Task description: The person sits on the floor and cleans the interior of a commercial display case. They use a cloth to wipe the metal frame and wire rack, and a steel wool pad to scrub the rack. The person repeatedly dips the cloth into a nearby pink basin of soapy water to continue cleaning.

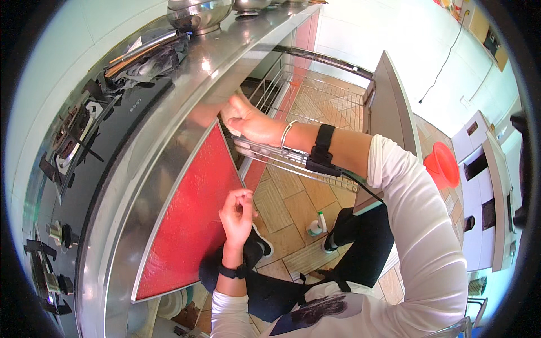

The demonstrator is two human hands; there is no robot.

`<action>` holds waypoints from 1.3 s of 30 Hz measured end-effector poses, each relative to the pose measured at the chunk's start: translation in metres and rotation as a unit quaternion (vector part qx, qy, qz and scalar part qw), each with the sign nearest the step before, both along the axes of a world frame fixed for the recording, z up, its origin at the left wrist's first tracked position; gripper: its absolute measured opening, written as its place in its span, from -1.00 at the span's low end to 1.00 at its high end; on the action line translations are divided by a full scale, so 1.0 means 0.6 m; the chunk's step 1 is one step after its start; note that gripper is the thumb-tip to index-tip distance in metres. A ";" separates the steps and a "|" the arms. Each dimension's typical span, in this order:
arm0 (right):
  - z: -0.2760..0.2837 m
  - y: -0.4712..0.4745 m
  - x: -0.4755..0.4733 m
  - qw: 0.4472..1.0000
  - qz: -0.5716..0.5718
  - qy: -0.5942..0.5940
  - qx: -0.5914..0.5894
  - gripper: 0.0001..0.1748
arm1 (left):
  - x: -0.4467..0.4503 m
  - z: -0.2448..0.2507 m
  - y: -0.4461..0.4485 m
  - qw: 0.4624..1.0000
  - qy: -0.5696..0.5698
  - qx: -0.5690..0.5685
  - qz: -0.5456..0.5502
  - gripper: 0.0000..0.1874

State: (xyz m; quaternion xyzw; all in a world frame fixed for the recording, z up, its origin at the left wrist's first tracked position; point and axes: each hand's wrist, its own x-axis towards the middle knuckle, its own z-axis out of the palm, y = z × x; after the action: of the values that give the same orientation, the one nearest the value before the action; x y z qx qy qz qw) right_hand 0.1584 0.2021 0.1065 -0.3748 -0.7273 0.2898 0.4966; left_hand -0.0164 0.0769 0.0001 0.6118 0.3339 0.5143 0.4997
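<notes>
My right hand [255, 124] reaches under the front edge of the steel countertop [236, 50], at the pulled-out wire drawer basket [325, 97]. A pale cloth [228, 114] is in its grip, mostly covered by the fingers and the counter edge. My left hand [236, 217] is raised in front of the red cabinet door [186, 219], fingers curled in, with nothing seen in it. Beyond my right forearm, the drawer front [389, 114] stands at the outer end of the basket.
A black gas hob [122, 126] is set into the counter at left, with steel bowls [200, 17] farther along. A spray bottle [317, 224] stands on the tiled floor [291, 194] by my feet. A red plastic basin [441, 165] is at right. Dishes [171, 304] show beneath the red door.
</notes>
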 end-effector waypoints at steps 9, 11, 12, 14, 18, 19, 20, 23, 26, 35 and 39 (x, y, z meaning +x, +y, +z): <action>-0.004 -0.070 -0.002 0.971 -0.081 -0.140 0.177 -0.47 | -0.010 -0.026 0.016 1.000 -0.024 -0.006 0.007 -0.92; 0.003 -0.105 -0.005 0.957 -0.138 -0.218 0.135 -0.52 | -0.014 -0.026 0.021 0.999 -0.027 0.013 0.022 -0.92; 0.001 -0.133 -0.007 0.964 -0.145 -0.168 0.146 -0.70 | -0.018 -0.022 0.021 0.999 -0.041 0.006 0.023 -0.92; -0.008 -0.191 -0.018 0.968 -0.166 -0.104 0.159 -0.76 | -0.027 -0.013 0.012 0.999 0.005 -0.028 0.036 -0.73; -0.051 -0.301 -0.004 0.995 -0.101 0.015 -0.007 -0.64 | -0.024 -0.009 -0.045 0.997 0.028 0.064 -0.027 -0.11; -0.062 -0.314 0.006 0.992 -0.111 0.059 0.015 -0.67 | -0.017 -0.015 -0.063 0.997 0.032 0.019 -0.068 0.08; -0.073 -0.329 0.015 0.989 -0.082 0.126 0.002 -0.68 | -0.006 -0.023 -0.082 0.995 0.029 -0.009 -0.093 0.15; -0.093 -0.354 0.047 0.974 -0.025 0.210 -0.086 -0.66 | 0.038 -0.048 -0.119 0.989 -0.033 -0.093 -0.110 0.13; -0.099 -0.365 0.069 0.963 0.022 0.246 -0.109 -0.55 | 0.063 -0.050 -0.138 0.956 -0.138 -0.236 -0.105 0.02; -0.131 -0.398 0.085 0.803 0.201 0.406 -0.388 -0.54 | 0.062 -0.018 -0.165 0.924 -0.219 -0.301 -0.090 -0.31; -0.153 -0.409 0.071 0.913 0.146 0.276 -0.261 -0.58 | 0.060 0.014 -0.149 0.920 -0.137 -0.346 -0.125 -0.54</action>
State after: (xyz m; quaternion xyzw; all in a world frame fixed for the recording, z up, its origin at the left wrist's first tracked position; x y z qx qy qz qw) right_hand 0.2010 -0.0434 0.0147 -0.2852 -0.5067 0.6304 0.5143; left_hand 0.0197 -0.0122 0.0085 0.3611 0.3399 0.3787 0.7815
